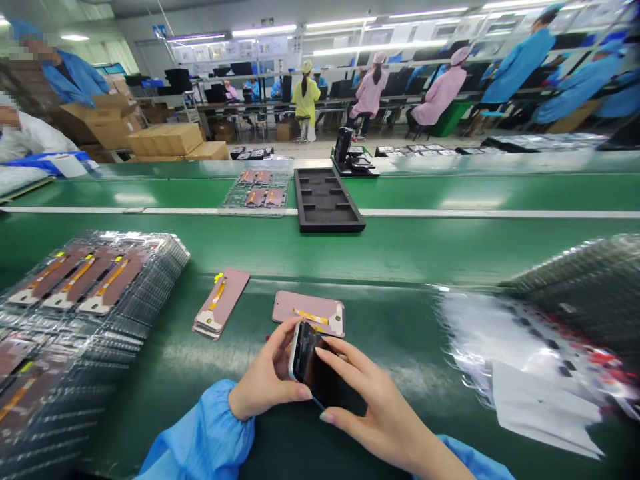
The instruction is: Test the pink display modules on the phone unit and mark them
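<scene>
Head view: left hand (270, 379) and right hand (373, 393) both held the phone (326, 385) directly between them, its long axis slanting from far left to near right.

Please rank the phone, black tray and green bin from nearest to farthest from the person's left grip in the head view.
1. Phone: nearest, touching the left grip, just to its right.
2. Black tray: ahead, slightly right, on the green work surface.
3. Green bin: farthest, ahead and to the right, beyond the work surface.
</scene>
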The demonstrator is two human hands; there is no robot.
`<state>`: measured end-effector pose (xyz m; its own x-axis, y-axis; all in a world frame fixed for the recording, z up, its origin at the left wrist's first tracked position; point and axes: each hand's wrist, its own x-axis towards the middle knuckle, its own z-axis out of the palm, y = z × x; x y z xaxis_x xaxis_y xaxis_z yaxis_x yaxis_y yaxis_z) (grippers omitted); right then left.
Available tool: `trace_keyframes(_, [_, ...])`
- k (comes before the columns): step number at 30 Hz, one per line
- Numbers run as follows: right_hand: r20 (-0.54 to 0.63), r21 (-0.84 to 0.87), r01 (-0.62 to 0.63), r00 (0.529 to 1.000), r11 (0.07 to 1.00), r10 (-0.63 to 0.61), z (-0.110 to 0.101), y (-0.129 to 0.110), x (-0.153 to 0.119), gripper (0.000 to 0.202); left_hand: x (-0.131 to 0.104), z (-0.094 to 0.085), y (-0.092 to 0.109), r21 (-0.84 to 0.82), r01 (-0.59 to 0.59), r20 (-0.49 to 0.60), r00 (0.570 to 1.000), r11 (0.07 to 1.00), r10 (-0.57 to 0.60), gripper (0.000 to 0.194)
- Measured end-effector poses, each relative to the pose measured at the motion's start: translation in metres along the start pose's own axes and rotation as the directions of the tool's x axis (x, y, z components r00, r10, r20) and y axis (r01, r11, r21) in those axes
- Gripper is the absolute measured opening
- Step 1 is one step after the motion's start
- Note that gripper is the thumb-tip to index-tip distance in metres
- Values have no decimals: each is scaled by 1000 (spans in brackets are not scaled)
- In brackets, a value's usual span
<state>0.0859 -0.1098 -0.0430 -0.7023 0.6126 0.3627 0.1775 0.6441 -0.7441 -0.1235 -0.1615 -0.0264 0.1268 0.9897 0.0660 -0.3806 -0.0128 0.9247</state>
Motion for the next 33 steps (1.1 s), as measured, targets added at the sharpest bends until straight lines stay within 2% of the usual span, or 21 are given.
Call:
trace_keyframes(16, [-33,-163,84,995,983,-91,3,-3,0,66,-1,0,-5,-27,35,-16,999,999,-35,88])
trace_keyframes(21, [-32,-225,113,992,968,-124,2,-6,2,58,0,0,-5,-47,14,2,1000,999,-14,84])
trace_keyframes(33, [-4,-269,165,985,949,-173,3,-7,2,58,-2,3,-1,-27,-4,42,999,1000,5,79])
